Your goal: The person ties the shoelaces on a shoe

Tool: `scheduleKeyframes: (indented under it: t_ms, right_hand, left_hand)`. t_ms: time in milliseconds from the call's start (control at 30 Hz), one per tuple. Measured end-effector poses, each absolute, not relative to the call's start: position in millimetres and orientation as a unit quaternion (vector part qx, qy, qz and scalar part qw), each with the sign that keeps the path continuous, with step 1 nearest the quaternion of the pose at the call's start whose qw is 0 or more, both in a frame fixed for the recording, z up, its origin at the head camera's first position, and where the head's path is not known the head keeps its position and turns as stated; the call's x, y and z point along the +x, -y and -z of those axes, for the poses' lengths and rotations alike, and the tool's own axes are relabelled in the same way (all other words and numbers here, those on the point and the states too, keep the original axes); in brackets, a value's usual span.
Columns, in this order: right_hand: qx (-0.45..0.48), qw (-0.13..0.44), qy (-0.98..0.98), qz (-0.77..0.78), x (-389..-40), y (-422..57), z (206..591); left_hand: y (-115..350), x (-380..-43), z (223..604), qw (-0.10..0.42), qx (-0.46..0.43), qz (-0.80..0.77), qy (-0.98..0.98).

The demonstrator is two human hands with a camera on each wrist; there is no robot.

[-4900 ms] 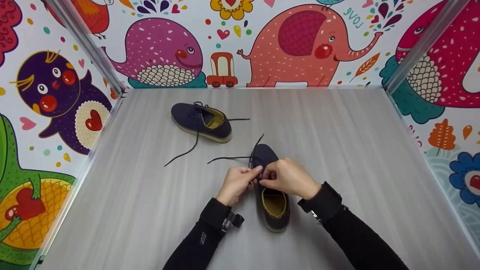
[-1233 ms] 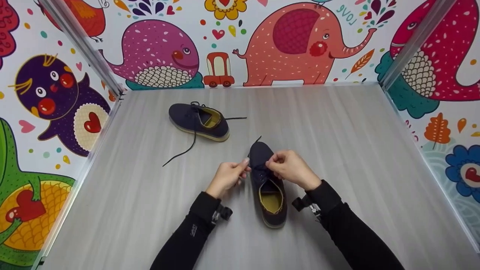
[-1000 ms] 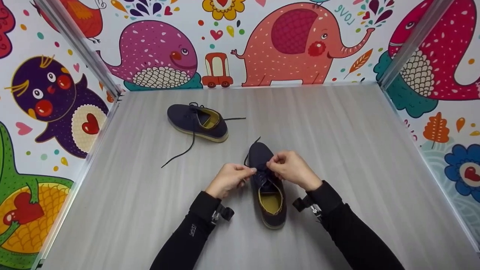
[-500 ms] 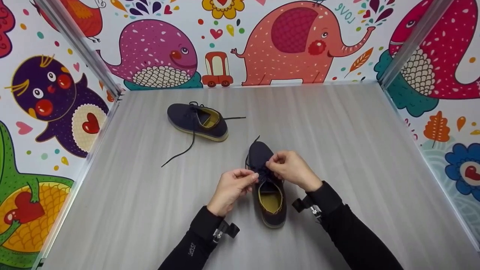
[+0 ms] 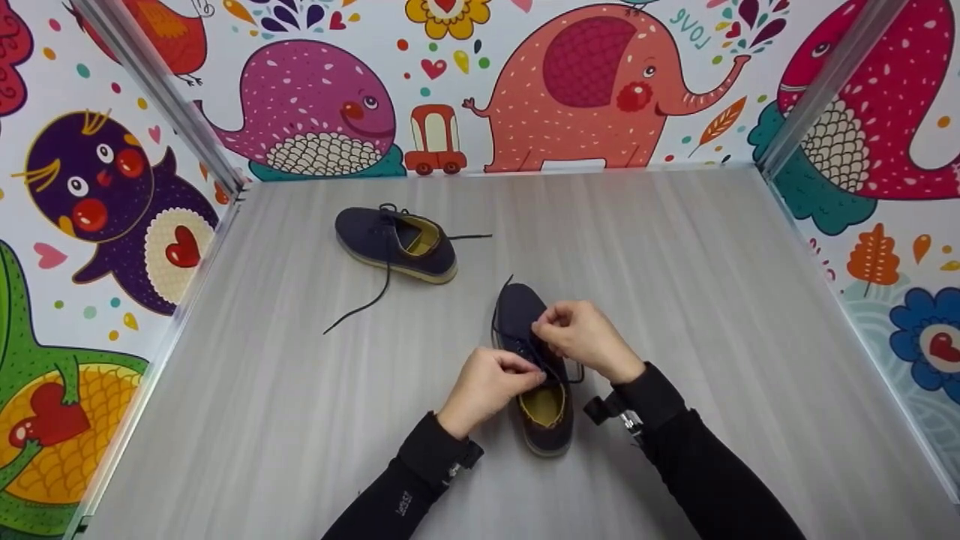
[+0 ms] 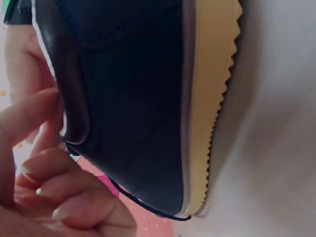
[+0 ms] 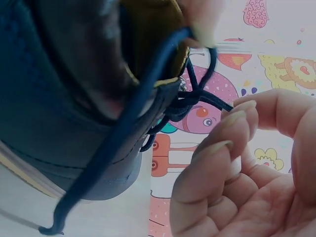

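Note:
A navy shoe (image 5: 517, 306) with yellow lining and a pale sole stands on the floor between the hands, toe pointing away. Over the front of its opening, my left hand (image 5: 484, 386) pinches a dark shoelace (image 7: 116, 131); in the right wrist view, that lace's loose end hangs down along the shoe's side. My right hand (image 5: 589, 339) pinches another stretch of lace beside the tongue, where a crossed, half-made knot (image 7: 190, 101) shows in the right wrist view. Another lace end runs along the toe's left edge. The left wrist view shows the shoe's side and sole (image 6: 212, 74).
A matching shoe (image 5: 364, 231) lies further back on the left, its laces trailing on both sides. Walls printed with cartoon animals (image 5: 592, 90) border the grey wood-look floor (image 5: 675, 247) at the back and on both sides.
The left hand has moved from the shoe's left side to over its opening, drawing a lace with it; a lace length now shows at the shoe's right. The right hand lately stays put.

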State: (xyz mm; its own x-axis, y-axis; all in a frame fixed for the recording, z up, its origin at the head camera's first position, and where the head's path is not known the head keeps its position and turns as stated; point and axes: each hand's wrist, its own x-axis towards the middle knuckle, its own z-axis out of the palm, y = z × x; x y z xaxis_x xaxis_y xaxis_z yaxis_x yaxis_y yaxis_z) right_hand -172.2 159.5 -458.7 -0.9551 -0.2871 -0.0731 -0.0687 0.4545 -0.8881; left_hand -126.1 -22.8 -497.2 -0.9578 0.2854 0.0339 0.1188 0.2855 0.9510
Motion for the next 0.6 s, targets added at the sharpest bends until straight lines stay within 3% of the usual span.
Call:
scheduleKeyframes:
  t_ms: [200,600]
  right_hand:
    - [-0.134,0.096,-0.846,0.506,-171,-161,460]
    - [-0.232,0.054,-0.864,0.443,-163,-158,457]
  left_hand:
    - [26,-129,496,0.07,0.149,-0.552,-0.817]
    - [35,-143,487,0.103,0.012,-0.641,-0.76]
